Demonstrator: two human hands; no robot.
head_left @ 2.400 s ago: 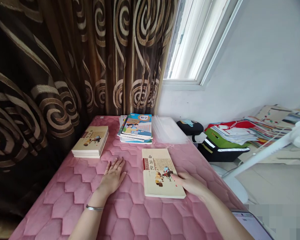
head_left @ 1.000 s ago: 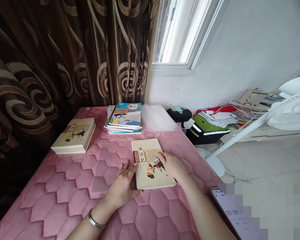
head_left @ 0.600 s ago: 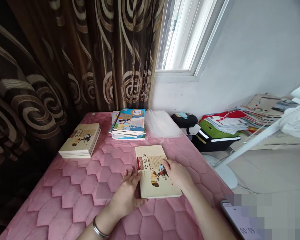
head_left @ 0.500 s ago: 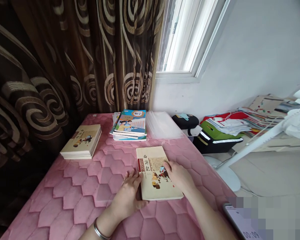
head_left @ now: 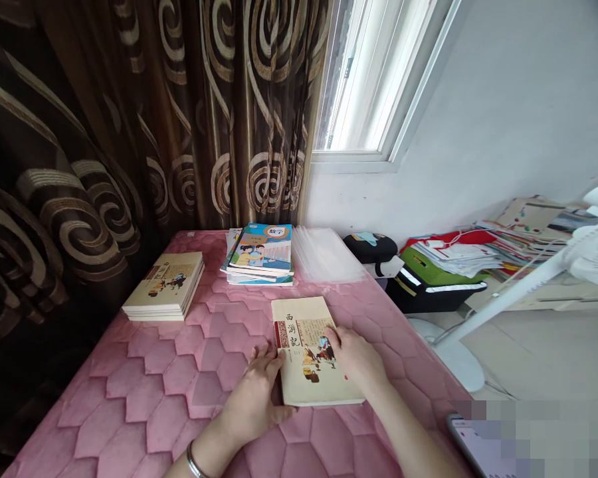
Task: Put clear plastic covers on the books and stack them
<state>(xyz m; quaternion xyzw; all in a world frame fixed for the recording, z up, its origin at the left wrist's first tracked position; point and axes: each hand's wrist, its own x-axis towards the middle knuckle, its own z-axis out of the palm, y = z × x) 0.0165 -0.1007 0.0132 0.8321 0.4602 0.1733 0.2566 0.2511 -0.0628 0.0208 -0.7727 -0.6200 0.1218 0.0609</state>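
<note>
A cream book [head_left: 303, 385] with Chinese title characters and a painted figure scene lies flat on the pink quilted surface before me. My left hand [head_left: 259, 382] is against its left edge, fingers spread, thumb by the near corner. Over the right edge, my right hand [head_left: 356, 355] grips the book with the thumb on the cover; its other fingers are mostly hidden. Farther left sits a neat stack of similar cream books [head_left: 164, 285]. Beyond the book is a pile of textbooks [head_left: 264, 249], the top one blue with cartoon children. Clear plastic covers [head_left: 326, 255] lie beside that pile.
A patterned brown curtain [head_left: 229, 113] hangs behind the pink surface [head_left: 164, 385]. Off its right side stand a black and green box [head_left: 438, 279] with papers on top, and a white fan [head_left: 513, 292]. A phone [head_left: 478, 441] lies at the lower right.
The whole view has shifted slightly, so things appear a little lower. Both hands and the book keep nearly the same places relative to each other.
</note>
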